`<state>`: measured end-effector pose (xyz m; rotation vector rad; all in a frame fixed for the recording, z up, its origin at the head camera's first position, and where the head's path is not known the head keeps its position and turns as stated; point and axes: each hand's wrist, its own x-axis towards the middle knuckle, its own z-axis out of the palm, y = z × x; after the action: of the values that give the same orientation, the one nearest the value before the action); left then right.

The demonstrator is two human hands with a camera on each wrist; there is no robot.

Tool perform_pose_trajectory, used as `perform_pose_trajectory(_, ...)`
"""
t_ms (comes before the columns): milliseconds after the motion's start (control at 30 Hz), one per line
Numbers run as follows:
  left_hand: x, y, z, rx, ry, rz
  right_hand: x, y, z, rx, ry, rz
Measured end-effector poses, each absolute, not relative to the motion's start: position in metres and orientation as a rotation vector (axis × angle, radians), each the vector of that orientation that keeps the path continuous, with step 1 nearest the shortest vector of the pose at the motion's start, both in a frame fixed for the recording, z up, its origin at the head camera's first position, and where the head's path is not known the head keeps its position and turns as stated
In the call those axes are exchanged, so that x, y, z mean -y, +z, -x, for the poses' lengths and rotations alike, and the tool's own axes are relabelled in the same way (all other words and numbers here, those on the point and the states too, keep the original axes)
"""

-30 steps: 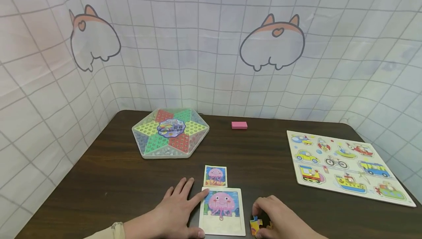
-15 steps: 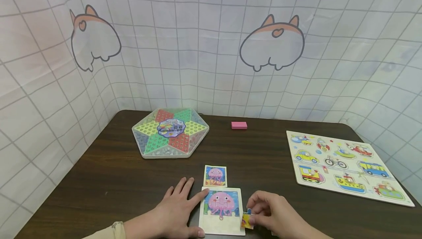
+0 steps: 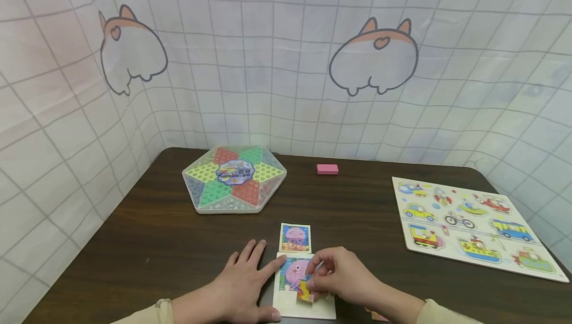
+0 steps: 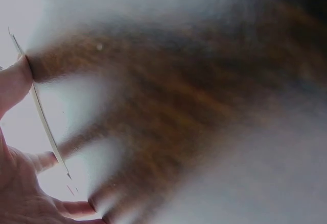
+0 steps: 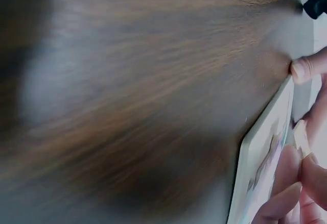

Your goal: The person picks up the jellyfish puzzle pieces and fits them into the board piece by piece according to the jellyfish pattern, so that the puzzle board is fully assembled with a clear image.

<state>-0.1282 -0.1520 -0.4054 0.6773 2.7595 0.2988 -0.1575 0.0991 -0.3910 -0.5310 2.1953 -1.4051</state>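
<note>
My left hand [image 3: 243,284] lies spread on the table, its index fingertip and thumb at the left edge of a jellyfish puzzle board [image 3: 284,309]. The upper part of that board holds fitted pink and blue pieces; its lower part shows bare pale backing. Over the bare part, my right hand [image 3: 341,277] pinches a yellow puzzle piece [image 3: 305,293] with a blue tab, tilted. In the right wrist view the piece [image 5: 301,138] appears edge-on between thumb and fingers. The left wrist view has the left hand [image 4: 23,183] beside the board's thin edge [image 4: 46,124].
A small jellyfish picture card [image 3: 295,238] adjoins the board's far edge. Another loose puzzle piece [image 3: 376,316] lies partly hidden below the right forearm. Farther off are a hexagonal Chinese checkers box [image 3: 234,180], a pink block [image 3: 327,169] and a vehicle puzzle board [image 3: 475,227].
My right hand has lifted the yellow puzzle piece from the table right of the board and carried it left over the board. The left hand keeps its place. The head view has shifted slightly.
</note>
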Motion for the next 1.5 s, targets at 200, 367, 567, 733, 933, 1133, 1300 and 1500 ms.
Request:
perform_pose_trajectory(200,0.152,-0.404,0.127,-2.779,0.303,-0.696,-0.078,-0.396,0.159,-2.21,-1.352,0.597)
perform_pose_trajectory(367,0.152,-0.405,0.127,-2.781,0.287,-0.691,-0.067,-0.397,0.159,-2.376,-1.186,0.727)
perform_pose_trajectory(567,0.153,-0.405,0.127,-2.785,0.29,-0.692,-0.061,-0.397,0.158,-2.439,-1.097,0.759)
perform_pose_trajectory(733,0.153,-0.406,0.127,-2.79,0.291,-0.695,-0.058,-0.398,0.155,-2.485,-1.066,0.81)
perform_pose_trajectory(933,0.152,-0.404,0.127,-2.764,0.297,-0.677,-0.056,-0.398,0.152,-2.532,-1.031,0.834)
perform_pose_trajectory(1133,0.153,-0.401,0.127,-2.748,0.29,-0.666,-0.054,-0.398,0.152,-2.54,-1.011,0.867)
perform_pose_trajectory(1300,0.153,-0.402,0.128,-2.741,0.287,-0.656,-0.056,-0.398,0.153,-2.532,-0.999,0.896)
perform_pose_trajectory(1500,0.153,-0.403,0.128,-2.755,0.283,-0.676,-0.075,-0.387,0.15,-2.597,-0.831,1.106)
